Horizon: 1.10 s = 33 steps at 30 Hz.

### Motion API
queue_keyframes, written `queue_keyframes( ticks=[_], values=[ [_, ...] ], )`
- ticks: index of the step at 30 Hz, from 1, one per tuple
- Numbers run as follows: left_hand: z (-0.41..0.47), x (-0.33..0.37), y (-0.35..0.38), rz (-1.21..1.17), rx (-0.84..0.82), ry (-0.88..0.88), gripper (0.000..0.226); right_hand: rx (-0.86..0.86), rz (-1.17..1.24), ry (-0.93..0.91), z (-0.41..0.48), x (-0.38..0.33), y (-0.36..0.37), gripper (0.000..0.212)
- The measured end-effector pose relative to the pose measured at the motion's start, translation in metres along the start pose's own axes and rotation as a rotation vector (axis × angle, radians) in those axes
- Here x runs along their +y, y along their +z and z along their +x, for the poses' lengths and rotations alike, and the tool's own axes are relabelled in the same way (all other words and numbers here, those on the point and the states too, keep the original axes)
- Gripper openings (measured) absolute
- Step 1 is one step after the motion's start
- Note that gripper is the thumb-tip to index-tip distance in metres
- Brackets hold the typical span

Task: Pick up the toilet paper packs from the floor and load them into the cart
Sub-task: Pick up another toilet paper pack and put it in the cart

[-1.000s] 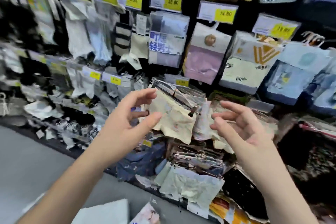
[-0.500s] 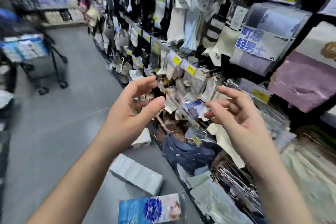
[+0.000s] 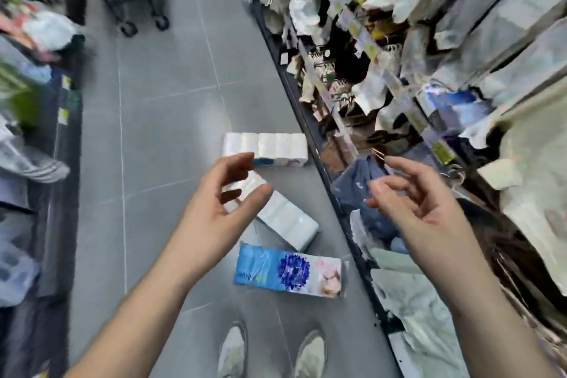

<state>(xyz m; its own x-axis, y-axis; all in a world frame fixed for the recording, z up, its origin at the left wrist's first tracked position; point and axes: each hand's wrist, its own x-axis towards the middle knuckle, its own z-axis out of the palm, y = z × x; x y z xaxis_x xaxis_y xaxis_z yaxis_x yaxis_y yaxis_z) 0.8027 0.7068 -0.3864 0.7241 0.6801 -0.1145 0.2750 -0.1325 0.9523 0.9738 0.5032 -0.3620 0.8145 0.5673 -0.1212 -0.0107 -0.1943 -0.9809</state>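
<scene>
Along the floor's right edge, toilet paper packs [image 3: 288,270] look light, squashy, slick; clasp mid-pack; left hand [image 3: 211,218] and right hand [image 3: 429,212] hover slack, empty

The grey tiled floor [image 3: 159,132] bears 3 toilet paper packs [image 3: 287,221] (1 printed blue), close together.

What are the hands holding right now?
Nothing. The left hand and right hand are both empty, fingers loosely spread, and the toilet paper packs lie untouched on the floor.
</scene>
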Motion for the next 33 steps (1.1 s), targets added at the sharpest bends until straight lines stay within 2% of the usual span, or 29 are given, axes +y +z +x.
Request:
queue_keyframes(
  ticks=[6,12,16,19,26,29,33],
  values=[
    [0.005,-0.146,0.036,0.048,0.008,-0.229,0.059,0.004,-0.095,0.212,0.012,0.152,0.014,0.060],
    [0.020,-0.302,0.084,0.100,-0.023,-0.342,0.061,0.069,-0.104,0.344,0.031,0.319,0.031,0.069],
    [0.029,-0.389,0.111,0.168,-0.048,-0.382,0.072,0.078,-0.106,0.431,0.035,0.423,0.036,0.056],
    [0.030,-0.450,0.127,0.244,-0.083,-0.386,0.068,0.081,-0.121,0.491,0.034,0.489,0.039,0.051],
    [0.033,-0.556,0.149,0.466,-0.232,-0.412,0.086,0.058,-0.284,0.576,0.038,0.589,0.034,0.055],
    [0.041,-0.586,0.159,0.497,-0.208,-0.433,0.080,0.062,-0.368,0.595,0.044,0.616,0.027,0.060],
    [0.049,-0.616,0.164,0.529,-0.138,-0.488,0.084,0.058,-0.459,0.630,0.052,0.650,0.019,0.064]
  ],
)
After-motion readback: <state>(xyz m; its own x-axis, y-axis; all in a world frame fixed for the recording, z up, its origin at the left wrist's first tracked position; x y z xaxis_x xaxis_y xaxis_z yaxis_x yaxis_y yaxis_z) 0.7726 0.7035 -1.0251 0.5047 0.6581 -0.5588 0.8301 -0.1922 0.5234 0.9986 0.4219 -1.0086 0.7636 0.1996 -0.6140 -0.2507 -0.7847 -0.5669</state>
